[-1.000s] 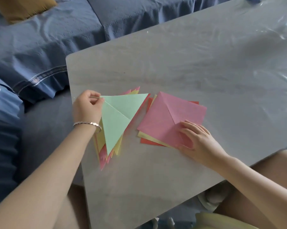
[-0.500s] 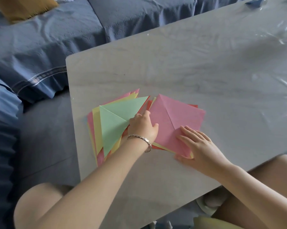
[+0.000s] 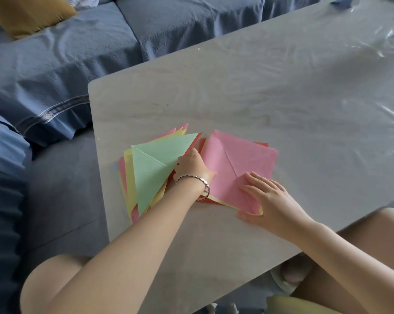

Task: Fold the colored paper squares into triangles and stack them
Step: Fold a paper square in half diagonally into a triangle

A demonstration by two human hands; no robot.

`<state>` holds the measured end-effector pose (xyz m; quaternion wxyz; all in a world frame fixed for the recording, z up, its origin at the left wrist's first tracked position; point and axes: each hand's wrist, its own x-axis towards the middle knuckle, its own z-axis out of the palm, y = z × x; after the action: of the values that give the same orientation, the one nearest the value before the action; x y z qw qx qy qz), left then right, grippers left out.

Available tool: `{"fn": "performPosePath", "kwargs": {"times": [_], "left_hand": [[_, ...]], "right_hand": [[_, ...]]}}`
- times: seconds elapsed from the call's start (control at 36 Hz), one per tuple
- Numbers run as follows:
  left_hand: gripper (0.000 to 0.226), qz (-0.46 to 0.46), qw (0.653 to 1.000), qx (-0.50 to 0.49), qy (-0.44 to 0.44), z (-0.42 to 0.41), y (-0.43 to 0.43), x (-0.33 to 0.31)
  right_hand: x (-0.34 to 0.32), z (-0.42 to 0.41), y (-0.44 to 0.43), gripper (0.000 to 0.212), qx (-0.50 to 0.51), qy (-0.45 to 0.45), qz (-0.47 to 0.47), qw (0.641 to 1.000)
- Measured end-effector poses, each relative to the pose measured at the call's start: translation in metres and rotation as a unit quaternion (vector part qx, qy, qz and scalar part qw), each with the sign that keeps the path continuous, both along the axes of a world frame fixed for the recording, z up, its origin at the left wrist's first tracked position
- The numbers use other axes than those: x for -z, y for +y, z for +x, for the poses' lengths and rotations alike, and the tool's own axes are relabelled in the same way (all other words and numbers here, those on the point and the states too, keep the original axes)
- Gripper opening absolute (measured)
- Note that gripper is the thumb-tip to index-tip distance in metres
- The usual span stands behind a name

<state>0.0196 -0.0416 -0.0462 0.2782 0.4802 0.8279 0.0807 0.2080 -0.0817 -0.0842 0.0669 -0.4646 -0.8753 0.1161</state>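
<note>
A pile of folded triangles lies near the table's left edge, with a light green triangle (image 3: 155,168) on top and yellow and pink ones fanned beneath. To its right sits a stack of paper squares topped by a creased pink square (image 3: 248,159), with red and yellow sheets showing below it. My left hand (image 3: 192,165), wearing a bracelet, is between the two piles, its fingers curled at the pink square's left edge. With its fingers straight, my right hand (image 3: 268,196) rests on the pink square's near corner, which lifts slightly.
The grey table (image 3: 259,98) stretches away to the right, where clear plastic film (image 3: 391,37) lies. A blue sofa (image 3: 55,75) with a mustard cushion (image 3: 26,14) runs along the left and back. My knees are at the table's near edge.
My left hand let go of the green triangle, now on the pile, and crossed right to the pink square's left edge. My right hand stayed on the near corner.
</note>
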Motion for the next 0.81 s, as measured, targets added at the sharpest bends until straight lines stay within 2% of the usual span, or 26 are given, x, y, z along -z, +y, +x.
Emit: {"fn": "performPosePath", "kwargs": {"times": [0.08,0.17,0.25,0.36,0.47,0.56,0.72,0.81], "left_hand": [[0.066,0.001,1.000,0.001,-0.011,-0.001,0.000,0.002],[0.063,0.039,0.999,0.014,0.022,-0.002,-0.005,0.004],[0.053,0.095,0.994,0.010,0.048,-0.003,-0.011,0.003],[0.038,0.152,0.988,-0.024,0.005,-0.004,-0.015,-0.001],[0.020,0.186,0.982,-0.027,0.007,-0.005,-0.019,-0.005],[0.015,0.200,0.979,-0.020,0.013,-0.006,-0.022,-0.005],[0.024,0.240,0.968,0.071,0.034,-0.005,-0.025,-0.001],[0.014,0.271,0.956,0.097,0.061,-0.007,-0.029,-0.002]], "right_hand": [[-0.004,0.000,0.000,0.064,-0.004,0.011,-0.032,0.999],[-0.005,0.001,0.000,0.066,-0.012,0.039,-0.026,0.999],[-0.005,0.001,-0.002,0.066,-0.016,0.056,-0.027,0.998],[-0.004,0.003,-0.003,0.065,-0.018,0.045,-0.029,0.998],[-0.001,0.003,-0.004,0.062,-0.013,0.029,-0.022,0.999],[-0.001,0.005,-0.003,0.061,-0.019,0.009,-0.023,1.000],[0.000,0.011,-0.006,0.060,-0.038,-0.007,0.023,0.999],[0.000,0.015,-0.008,0.064,-0.039,-0.005,0.039,0.998]]}}
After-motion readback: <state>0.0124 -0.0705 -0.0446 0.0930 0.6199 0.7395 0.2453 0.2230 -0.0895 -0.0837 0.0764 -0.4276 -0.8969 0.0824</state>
